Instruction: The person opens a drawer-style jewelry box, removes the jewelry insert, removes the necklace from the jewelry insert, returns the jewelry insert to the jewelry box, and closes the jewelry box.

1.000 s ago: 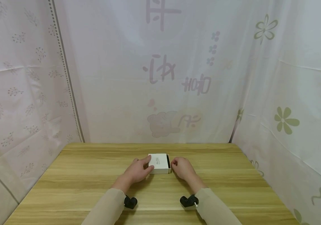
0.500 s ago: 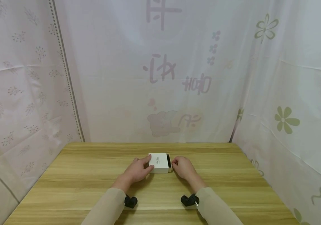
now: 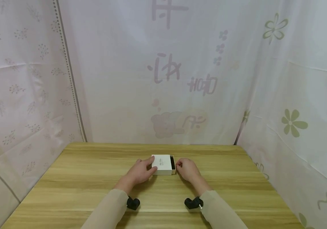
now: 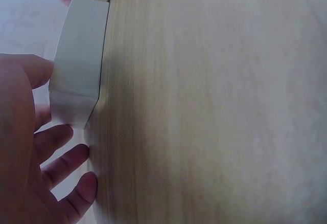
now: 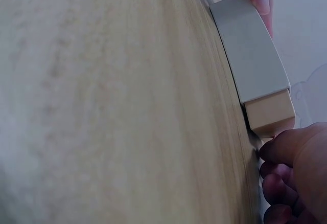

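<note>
A small white drawer box (image 3: 161, 163) with dark printing on its top lies flat on the wooden table. My left hand (image 3: 140, 171) holds its sleeve from the left, thumb on the near side and fingers at the far side and left end. Out of the sleeve's right end sticks part of the cream inner drawer (image 5: 271, 111), dark inside. At that end my right hand (image 3: 188, 170) has its thumb and forefinger together, against the drawer's outer face; what lies between the fingertips is hidden. Its other fingers are curled under.
The wooden table (image 3: 94, 178) runs out to both sides of the box. Light printed curtains (image 3: 117, 79) hang behind it and along both sides. A black wrist camera (image 3: 133, 203) sits at each sleeve cuff.
The inner drawer has slid slightly further right out of the sleeve, together with my right hand. My left hand keeps its hold on the sleeve. The head view has shifted a little.
</note>
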`<state>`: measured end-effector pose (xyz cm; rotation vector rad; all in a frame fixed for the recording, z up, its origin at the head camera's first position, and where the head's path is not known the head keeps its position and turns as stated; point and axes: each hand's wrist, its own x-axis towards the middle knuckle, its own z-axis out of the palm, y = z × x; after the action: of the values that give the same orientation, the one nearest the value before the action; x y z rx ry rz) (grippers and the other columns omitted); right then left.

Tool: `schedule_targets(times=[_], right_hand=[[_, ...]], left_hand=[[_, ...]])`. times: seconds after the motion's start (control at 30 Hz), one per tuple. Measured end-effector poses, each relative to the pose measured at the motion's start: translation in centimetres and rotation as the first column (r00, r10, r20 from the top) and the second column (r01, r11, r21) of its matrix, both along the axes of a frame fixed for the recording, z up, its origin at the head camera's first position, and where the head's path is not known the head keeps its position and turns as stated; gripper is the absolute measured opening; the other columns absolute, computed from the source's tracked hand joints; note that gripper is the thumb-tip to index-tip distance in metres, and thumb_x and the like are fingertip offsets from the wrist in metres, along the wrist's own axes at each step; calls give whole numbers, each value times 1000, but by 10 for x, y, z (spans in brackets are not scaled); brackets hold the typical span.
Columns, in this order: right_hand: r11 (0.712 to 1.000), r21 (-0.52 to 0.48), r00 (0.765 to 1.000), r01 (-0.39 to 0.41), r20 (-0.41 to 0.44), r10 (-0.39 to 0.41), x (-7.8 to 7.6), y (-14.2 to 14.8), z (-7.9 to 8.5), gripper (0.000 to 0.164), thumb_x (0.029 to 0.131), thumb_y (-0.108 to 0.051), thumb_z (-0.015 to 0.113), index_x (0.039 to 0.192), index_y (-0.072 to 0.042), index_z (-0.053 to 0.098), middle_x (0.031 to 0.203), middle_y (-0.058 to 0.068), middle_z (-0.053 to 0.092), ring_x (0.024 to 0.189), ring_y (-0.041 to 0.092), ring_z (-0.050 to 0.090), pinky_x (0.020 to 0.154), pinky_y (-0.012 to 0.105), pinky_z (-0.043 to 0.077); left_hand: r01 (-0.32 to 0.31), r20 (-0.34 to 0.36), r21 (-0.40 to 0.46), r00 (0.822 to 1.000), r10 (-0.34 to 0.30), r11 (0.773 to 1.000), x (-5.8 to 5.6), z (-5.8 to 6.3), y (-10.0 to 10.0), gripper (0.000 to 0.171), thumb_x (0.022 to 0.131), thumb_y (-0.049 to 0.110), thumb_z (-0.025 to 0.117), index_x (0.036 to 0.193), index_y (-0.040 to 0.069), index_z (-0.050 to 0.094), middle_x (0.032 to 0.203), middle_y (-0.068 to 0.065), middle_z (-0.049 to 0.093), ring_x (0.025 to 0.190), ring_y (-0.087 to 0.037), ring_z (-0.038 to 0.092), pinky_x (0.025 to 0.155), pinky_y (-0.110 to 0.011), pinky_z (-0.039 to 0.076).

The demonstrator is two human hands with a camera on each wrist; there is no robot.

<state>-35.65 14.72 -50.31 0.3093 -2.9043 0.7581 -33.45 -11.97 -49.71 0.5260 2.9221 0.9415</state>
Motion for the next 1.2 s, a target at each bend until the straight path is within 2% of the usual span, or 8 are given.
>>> schedule_targets(times=[0.23,0.43,0.67,1.2], right_hand=[[1000,4,1000,7,0,-7,-1,2,-1,9,105,-12,71,101,-10,79,96,4,77,89,19,69,88,46,61],[1000,7,1000,1,-6,-1,0,3,-1,7,103,-12,73,100,-10,78,93,3,76,87,19,67,86,46,60],[1000,12,1000,12,-1,-12,1,5,-2,9,105,-13,71,99,-11,79,96,3,77,90,19,69,89,46,61],[1000,28,999,9,-37,-8,0,10,1,9,102,-10,72,96,-10,78,93,4,78,89,20,70,89,47,61]], left_hand=[[12,-7,-6,1000,-12,1000,-2,0,0,66,113,48,58,170,16,44,166,-8,56,144,-42,54,118,-57,48],[7,-12,-6,1000,-7,1000,-2,-2,1,67,112,48,59,169,17,45,165,-8,58,140,-40,55,115,-55,50],[5,-9,1,1000,-5,1000,-1,-2,1,67,111,48,60,169,16,46,164,-8,58,139,-39,56,115,-55,50],[-2,-1,7,1000,2,1000,-2,-3,0,68,111,49,60,169,16,45,165,-7,58,141,-39,54,116,-56,49]])
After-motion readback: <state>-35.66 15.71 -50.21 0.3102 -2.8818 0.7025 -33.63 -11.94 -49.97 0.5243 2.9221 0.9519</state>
